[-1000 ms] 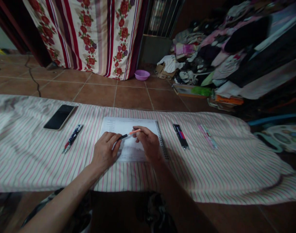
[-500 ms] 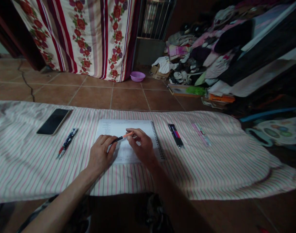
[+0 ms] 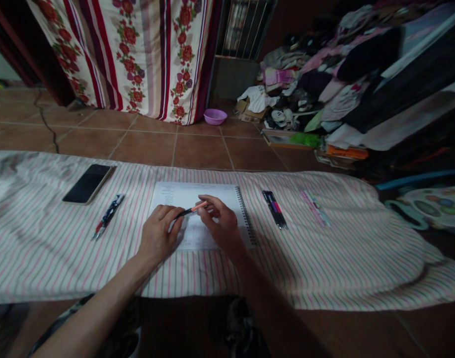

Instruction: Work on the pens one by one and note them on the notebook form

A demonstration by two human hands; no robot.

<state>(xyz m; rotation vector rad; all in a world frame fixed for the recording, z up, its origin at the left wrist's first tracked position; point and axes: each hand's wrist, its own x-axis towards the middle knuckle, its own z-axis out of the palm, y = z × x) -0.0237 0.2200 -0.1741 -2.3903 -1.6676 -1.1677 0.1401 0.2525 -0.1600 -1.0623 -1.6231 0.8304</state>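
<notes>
A pen (image 3: 192, 209) with a black barrel and an orange end is held between both hands above a spiral notebook (image 3: 205, 237). My left hand (image 3: 161, 231) is closed around its black end. The fingertips of my right hand (image 3: 220, 223) pinch the orange end. The notebook lies open on a striped cloth, its coil on the right and faint print on the page. To the left lies a small group of pens (image 3: 108, 217), and to the right are several dark pens (image 3: 274, 209). Farther right lie pink and pale pens (image 3: 315, 209).
A phone (image 3: 88, 184) lies on the striped cloth (image 3: 220, 278) at the left. Beyond it are the tiled floor, a purple basin (image 3: 215, 117) and a floral curtain (image 3: 149, 59). A heap of clothes (image 3: 313, 79) fills the back right. A pale-green-handled item (image 3: 406, 215) is at the right.
The view has shifted slightly, so most things appear a little farther right. Both hands keep their hold on the pen, with barely any change in pose.
</notes>
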